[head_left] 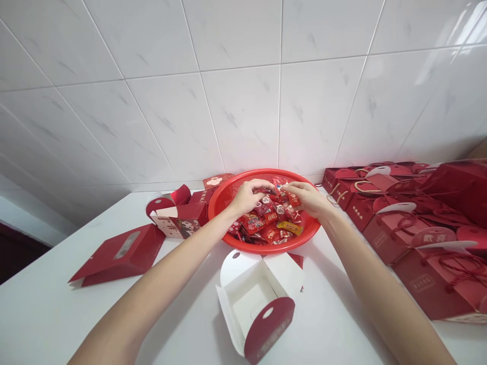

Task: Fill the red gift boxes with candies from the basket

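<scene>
A red plastic basket [262,249] stands against the wall, holding many red wrapped candies [253,222] and a yellow packet [290,227]. Over its left part, my left hand [253,195] is closed, fingertips curled at the candies; what they pinch is too small to tell. My right hand [306,197], over the basket's right part, has its fingers closed on a red candy packet [293,198]. In front of the basket an open gift box [253,304], white inside and dark red outside, stands with its flaps spread and nothing in it.
Left of the basket are an open printed box [178,223] and a folded red box [122,253]. Rows of closed red gift boxes [426,279] with rope handles fill the right side. A tiled wall [243,111] rises behind the white table [182,314].
</scene>
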Action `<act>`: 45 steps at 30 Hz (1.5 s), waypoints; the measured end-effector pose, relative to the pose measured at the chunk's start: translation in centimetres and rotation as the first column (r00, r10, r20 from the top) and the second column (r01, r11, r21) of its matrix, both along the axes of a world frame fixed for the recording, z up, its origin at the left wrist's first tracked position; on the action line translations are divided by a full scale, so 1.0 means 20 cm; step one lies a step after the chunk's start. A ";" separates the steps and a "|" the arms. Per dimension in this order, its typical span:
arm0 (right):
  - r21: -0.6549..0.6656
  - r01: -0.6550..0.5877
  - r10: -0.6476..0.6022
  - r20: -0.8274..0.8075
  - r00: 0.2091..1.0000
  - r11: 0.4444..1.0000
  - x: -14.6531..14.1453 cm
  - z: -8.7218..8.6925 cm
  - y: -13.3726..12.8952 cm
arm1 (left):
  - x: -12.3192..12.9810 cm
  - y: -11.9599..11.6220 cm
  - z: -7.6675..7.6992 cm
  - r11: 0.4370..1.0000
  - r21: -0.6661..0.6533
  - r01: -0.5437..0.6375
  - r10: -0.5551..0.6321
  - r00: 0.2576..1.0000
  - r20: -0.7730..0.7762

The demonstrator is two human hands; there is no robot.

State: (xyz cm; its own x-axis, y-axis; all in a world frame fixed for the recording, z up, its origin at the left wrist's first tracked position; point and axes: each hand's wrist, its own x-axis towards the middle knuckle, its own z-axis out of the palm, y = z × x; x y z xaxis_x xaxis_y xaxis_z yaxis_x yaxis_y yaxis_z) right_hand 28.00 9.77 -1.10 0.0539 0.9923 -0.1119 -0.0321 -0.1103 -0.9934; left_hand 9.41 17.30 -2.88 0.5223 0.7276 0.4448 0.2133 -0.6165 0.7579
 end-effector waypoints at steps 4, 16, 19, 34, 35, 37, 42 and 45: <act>0.016 0.097 -0.097 0.024 0.995 0.995 0.00 0.00 0.00 | -0.01 -0.04 0.03 0.986 0.111 -0.125 0.152 0.947 -0.284; 0.037 0.055 -0.059 0.114 0.992 0.998 -0.01 0.00 -0.02 | -0.02 -0.12 0.07 0.996 -0.085 0.002 -0.080 0.351 -0.933; 0.042 0.049 -0.054 0.132 0.990 0.998 -0.01 -0.01 -0.02 | -0.03 -0.11 0.06 0.998 0.029 -0.056 0.050 0.440 -0.897; 0.083 0.022 -0.031 0.117 0.993 0.996 0.00 -0.03 0.00 | -0.04 -0.07 0.07 0.929 0.277 -0.244 0.339 0.863 -0.374; 0.087 0.020 -0.030 0.114 0.993 0.996 0.00 -0.04 0.00 | -0.04 -0.08 0.08 0.959 0.224 -0.172 0.263 0.832 -0.488; 0.085 0.015 -0.024 0.108 0.994 0.996 0.00 -0.04 0.00 | -0.03 -0.12 0.08 0.997 0.063 -0.045 0.077 0.656 -0.751; 0.061 0.022 -0.027 0.095 0.995 0.998 0.00 -0.03 -0.01 | -0.01 -0.18 0.09 0.999 -0.039 -0.026 -0.027 0.344 -0.938; 0.051 0.009 -0.013 0.075 0.997 0.999 0.00 -0.02 -0.01 | 0.00 -0.20 0.11 0.999 -0.045 -0.006 -0.041 0.317 -0.947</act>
